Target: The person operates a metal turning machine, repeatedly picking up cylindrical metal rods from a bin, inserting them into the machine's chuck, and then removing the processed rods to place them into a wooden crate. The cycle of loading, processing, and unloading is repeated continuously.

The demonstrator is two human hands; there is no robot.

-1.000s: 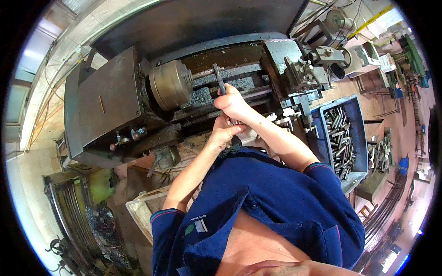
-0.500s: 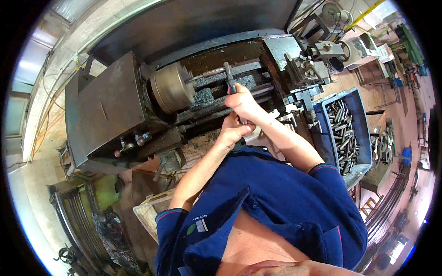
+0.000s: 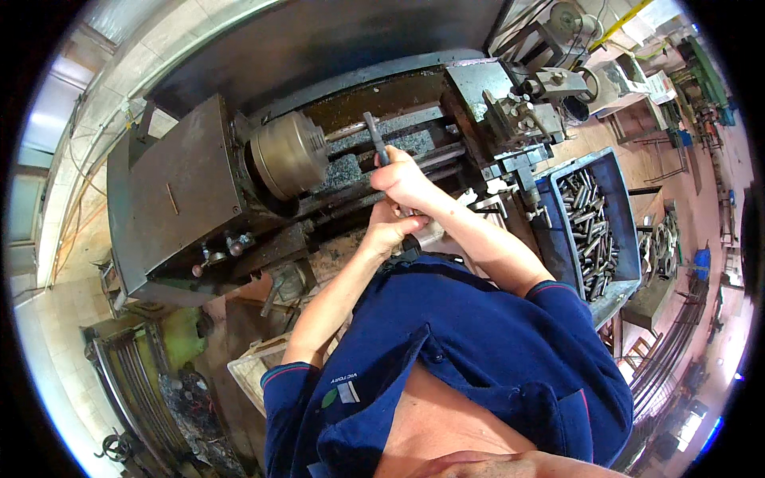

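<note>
Over the lathe bed [image 3: 414, 143], my right hand [image 3: 400, 179] is closed around a dark metal rod [image 3: 374, 135]. The rod's upper part sticks out past my fingers, tilted up and to the left, with a greyer end. Just below, near my right wrist, my left hand [image 3: 389, 229] is closed, its thumb lying across curled fingers. What it grips, if anything, is hidden. To the left of the rod, and apart from it, is the round brass-coloured lathe chuck [image 3: 291, 155]; its right edge looks smeared.
Metal chips [image 3: 341, 171] lie on the bed beside the chuck. The tool post [image 3: 518, 119] stands to the right. Nearer me is a blue bin [image 3: 629, 231] of short metal bars [image 3: 590, 235]. Control levers [image 3: 237, 245] jut from the headstock [image 3: 175, 183].
Both hands and the rod have shifted slightly left, nearer the chuck. The whole view has also slid a little. Both hands stay closed.
</note>
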